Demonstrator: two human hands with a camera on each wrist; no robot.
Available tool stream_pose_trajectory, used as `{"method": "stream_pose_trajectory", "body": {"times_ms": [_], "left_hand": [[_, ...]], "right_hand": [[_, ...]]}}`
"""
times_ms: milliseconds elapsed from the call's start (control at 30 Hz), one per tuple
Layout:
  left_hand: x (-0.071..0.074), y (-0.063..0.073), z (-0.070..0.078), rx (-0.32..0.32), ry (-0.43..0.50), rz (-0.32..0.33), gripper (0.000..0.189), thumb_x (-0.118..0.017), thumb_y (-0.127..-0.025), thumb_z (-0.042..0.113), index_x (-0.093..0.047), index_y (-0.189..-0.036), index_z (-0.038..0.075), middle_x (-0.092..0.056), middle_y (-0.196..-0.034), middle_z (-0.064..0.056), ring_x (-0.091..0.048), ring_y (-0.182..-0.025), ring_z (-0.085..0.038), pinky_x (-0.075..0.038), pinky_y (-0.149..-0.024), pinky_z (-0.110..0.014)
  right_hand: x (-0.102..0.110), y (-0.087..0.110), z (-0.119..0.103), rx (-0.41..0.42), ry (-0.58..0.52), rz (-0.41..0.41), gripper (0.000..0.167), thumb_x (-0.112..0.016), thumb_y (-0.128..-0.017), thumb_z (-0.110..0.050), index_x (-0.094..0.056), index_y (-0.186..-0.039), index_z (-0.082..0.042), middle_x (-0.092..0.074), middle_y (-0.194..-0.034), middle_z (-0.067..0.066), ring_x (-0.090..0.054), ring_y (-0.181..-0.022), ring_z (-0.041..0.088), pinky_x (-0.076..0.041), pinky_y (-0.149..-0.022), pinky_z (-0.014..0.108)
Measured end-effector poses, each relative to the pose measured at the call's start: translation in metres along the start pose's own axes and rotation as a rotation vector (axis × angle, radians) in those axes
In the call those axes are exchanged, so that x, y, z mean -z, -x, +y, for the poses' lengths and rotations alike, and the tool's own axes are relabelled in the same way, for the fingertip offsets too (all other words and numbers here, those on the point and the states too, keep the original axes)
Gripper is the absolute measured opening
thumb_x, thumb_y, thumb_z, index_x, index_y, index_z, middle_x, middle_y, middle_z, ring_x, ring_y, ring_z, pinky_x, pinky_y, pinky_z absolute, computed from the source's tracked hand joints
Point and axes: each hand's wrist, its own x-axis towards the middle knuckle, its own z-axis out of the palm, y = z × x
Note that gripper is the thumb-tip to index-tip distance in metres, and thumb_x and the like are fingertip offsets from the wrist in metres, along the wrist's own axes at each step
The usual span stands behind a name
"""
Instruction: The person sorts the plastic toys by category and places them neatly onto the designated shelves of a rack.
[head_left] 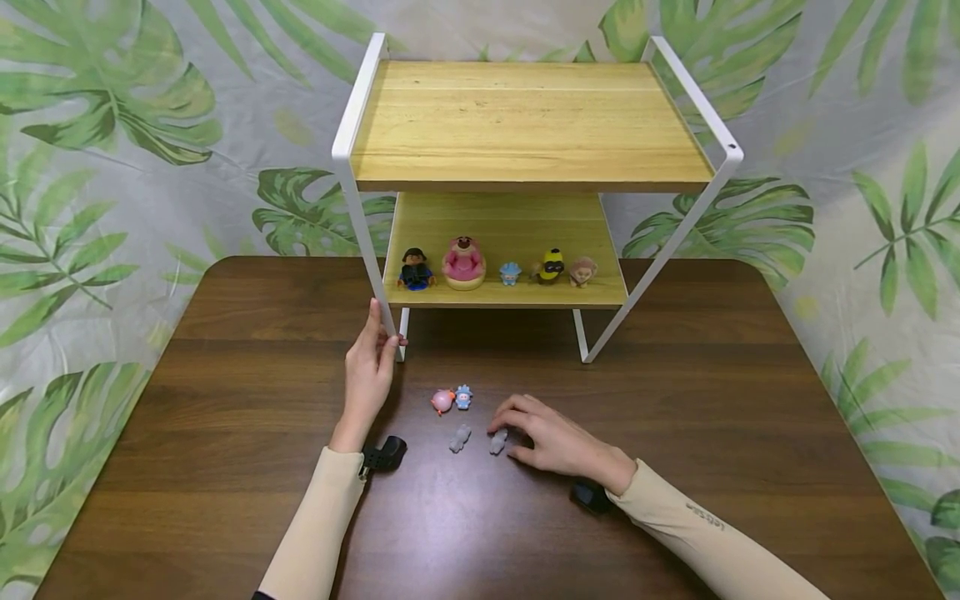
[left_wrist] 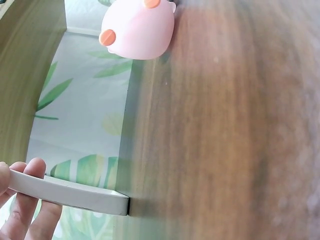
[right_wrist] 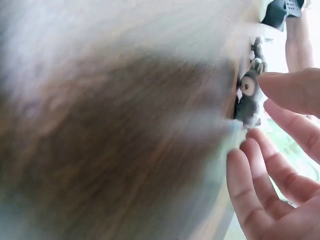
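Note:
My left hand [head_left: 367, 367] grips the front left leg of a white-framed shelf [head_left: 360, 225]; in the left wrist view its fingers [left_wrist: 21, 215] are wrapped about the white leg [left_wrist: 75, 196]. Low over the table, my right hand [head_left: 551, 437] has thumb and fingers on either side of a small grey figurine [head_left: 498, 442]. The right wrist view shows the figurine [right_wrist: 248, 95] with a pale round face, the thumb [right_wrist: 292, 90] overlapping its edge and the other fingers apart. Left of it lies a second grey figurine [head_left: 460, 438].
A pink round toy [head_left: 442, 402] and a blue figurine [head_left: 463, 397] sit side by side near the shelf's foot. The lower shelf board [head_left: 495, 218] carries a row of several toys, including a pink bear [head_left: 463, 263]. Above it is the upper board [head_left: 525, 117].

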Motion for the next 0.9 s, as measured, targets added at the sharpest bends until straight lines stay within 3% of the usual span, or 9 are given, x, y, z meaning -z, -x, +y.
{"method": "stream_pose_trajectory", "body": {"times_ms": [333, 900], "left_hand": [[0.0005, -0.0003, -0.0003, 0.007, 0.0, -0.002, 0.091, -0.058, -0.093, -0.003, -0.013, -0.148, 0.052, -0.06, -0.084, -0.018, -0.064, -0.074, -0.028, -0.051, -0.062, -0.039], [-0.0005, 0.0002, -0.0014, -0.001, 0.001, 0.011, 0.092, -0.059, -0.091, -0.005, -0.014, -0.149, 0.051, -0.06, -0.083, -0.017, -0.065, -0.073, -0.029, -0.051, -0.062, -0.037]], "right_hand": [[-0.0051, -0.0056, -0.0034, 0.04, 0.025, -0.015, 0.02, -0.074, -0.082, -0.008, -0.068, -0.1, -0.016, -0.056, -0.105, -0.005, -0.046, -0.098, 0.013, -0.043, -0.081, 0.027], [-0.004, -0.0066, -0.0033, 0.001, 0.019, 0.003, 0.009, -0.068, -0.09, -0.011, -0.068, -0.097, -0.015, -0.059, -0.097, -0.006, -0.05, -0.093, 0.011, -0.045, -0.08, 0.028]]}}
